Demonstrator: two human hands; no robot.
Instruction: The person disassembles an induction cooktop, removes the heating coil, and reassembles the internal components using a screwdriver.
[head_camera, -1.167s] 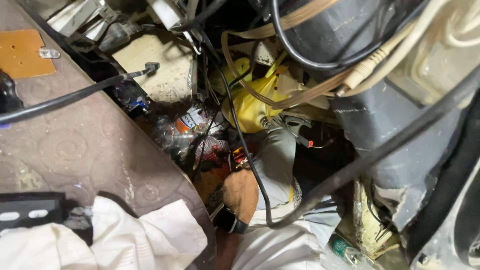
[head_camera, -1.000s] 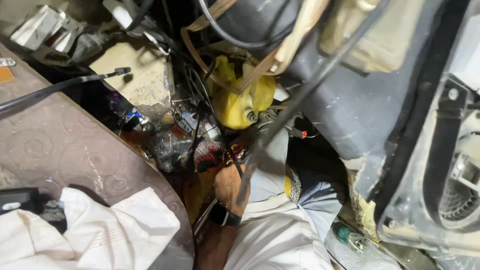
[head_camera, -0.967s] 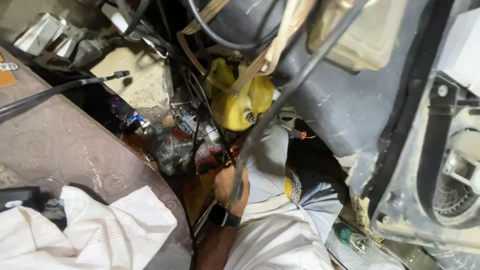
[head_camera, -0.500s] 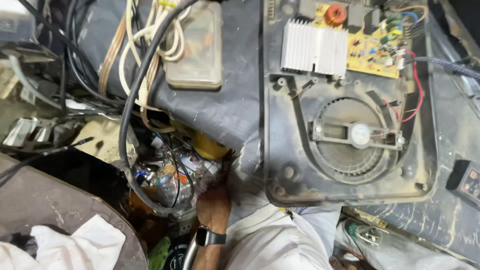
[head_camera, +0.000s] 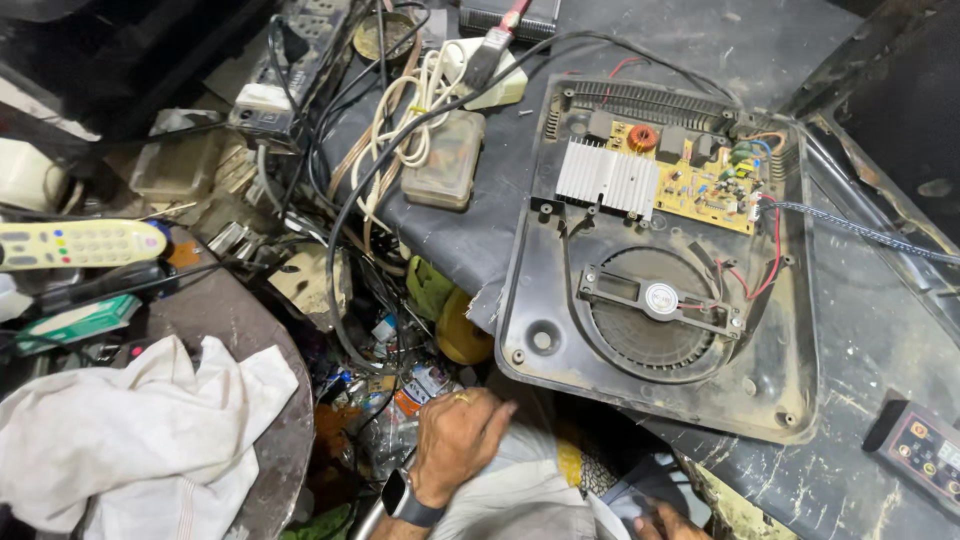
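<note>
An opened black appliance housing (head_camera: 760, 390) lies on a dark, dusty work surface, showing a round fan (head_camera: 655, 300), a finned silver heat sink (head_camera: 608, 178) and a yellow circuit board (head_camera: 700, 180). My left hand (head_camera: 455, 440), with a ring and a dark wristwatch, rests knuckles up on a pale garment over my lap, just below the housing's front left corner. Its fingers are curled and I see nothing in them. Only the fingertips of my right hand (head_camera: 665, 522) show at the bottom edge, beside a dark blue fold of cloth.
A crumpled white cloth (head_camera: 150, 440) lies on a round brown stool at left, with a pale remote control (head_camera: 80, 243) behind it. A power strip (head_camera: 290, 70), coiled cables (head_camera: 420, 90) and a clear plastic box (head_camera: 450, 160) crowd the back. A small button panel (head_camera: 920, 445) sits at right.
The view has swung up and right from the cluttered gap to the opened housing. My left hand has come up out of the clutter to rest near the housing's corner.
</note>
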